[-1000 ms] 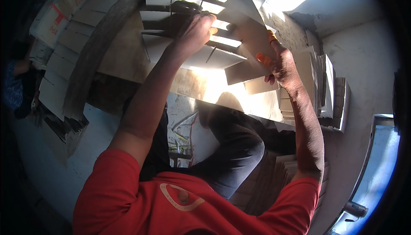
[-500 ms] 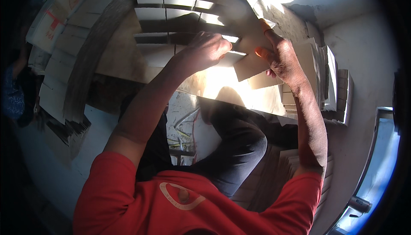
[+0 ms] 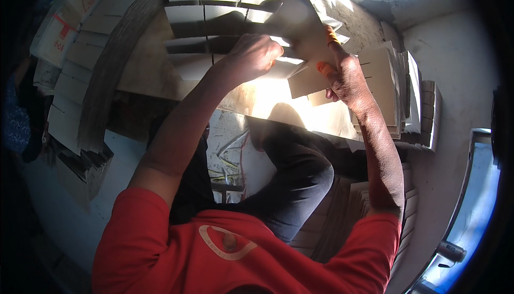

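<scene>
My left hand (image 3: 252, 57) is closed, fingertips pinched at the upper edge of the nearest slotted cardboard strip (image 3: 190, 66). The fingers partly hide what lies between them. Several such strips run side by side in rows beyond it, with narrow slits showing. A wider grey-brown cardboard piece (image 3: 305, 31) stands tilted across the right ends of these rows, gripped by my right hand (image 3: 347, 80). Orange coverings wrap the thumb and a finger of that hand. Bright sunlight falls just below the cardboard, and its far parts are in shadow.
A long stack of cardboard pieces (image 3: 115, 53) curves along the left of the wooden tabletop (image 3: 144, 74). More stacked cardboard (image 3: 377, 88) stands at the right, by the wall. Further stacks (image 3: 342, 213) lie low beside my leg. Part of another person (image 3: 17, 117) shows at the far left.
My left hand has shifted slightly left and up along the strip. My right hand still grips the tilted piece, which has moved slightly left with the rest of the view.
</scene>
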Available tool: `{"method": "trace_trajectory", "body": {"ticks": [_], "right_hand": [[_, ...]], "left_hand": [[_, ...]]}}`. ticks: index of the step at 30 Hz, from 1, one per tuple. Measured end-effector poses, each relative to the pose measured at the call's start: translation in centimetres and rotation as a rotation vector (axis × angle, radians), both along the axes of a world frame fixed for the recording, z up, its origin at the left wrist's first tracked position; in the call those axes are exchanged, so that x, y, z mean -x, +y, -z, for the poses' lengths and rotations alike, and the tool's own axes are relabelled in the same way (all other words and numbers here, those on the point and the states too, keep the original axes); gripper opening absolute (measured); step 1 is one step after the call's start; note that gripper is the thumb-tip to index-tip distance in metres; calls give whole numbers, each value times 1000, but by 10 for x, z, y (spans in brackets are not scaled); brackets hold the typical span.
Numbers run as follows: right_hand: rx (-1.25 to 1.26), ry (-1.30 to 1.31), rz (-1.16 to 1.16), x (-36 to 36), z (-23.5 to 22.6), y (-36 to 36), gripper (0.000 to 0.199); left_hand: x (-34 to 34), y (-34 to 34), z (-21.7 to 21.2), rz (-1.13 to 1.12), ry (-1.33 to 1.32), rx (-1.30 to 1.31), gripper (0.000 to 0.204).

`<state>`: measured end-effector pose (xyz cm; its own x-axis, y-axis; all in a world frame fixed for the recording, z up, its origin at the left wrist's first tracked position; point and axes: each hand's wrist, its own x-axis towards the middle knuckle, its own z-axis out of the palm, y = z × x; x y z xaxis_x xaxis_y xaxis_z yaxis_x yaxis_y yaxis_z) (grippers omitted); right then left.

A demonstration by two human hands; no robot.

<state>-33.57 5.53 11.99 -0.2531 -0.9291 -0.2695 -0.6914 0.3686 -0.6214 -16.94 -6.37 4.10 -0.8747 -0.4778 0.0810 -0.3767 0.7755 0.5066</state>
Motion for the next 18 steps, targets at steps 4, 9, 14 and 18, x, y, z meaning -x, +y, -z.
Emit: {"method": "trace_trajectory", "body": {"ticks": [4,9,14,18], "right_hand": [[28,-63,-17,11,2,-2,66],[6,29,-92,-1,-7,-10,68],[23,187,-151,6,16,-4,67],[148,363,-248,9,36,3,65]], "left_hand": [[0,2,7,15,193,10,7],[-2,2,10,45,243,-3,7],[1,3,4,33,134,-39,12],[6,2,2,2,-38,-83,17]]}}
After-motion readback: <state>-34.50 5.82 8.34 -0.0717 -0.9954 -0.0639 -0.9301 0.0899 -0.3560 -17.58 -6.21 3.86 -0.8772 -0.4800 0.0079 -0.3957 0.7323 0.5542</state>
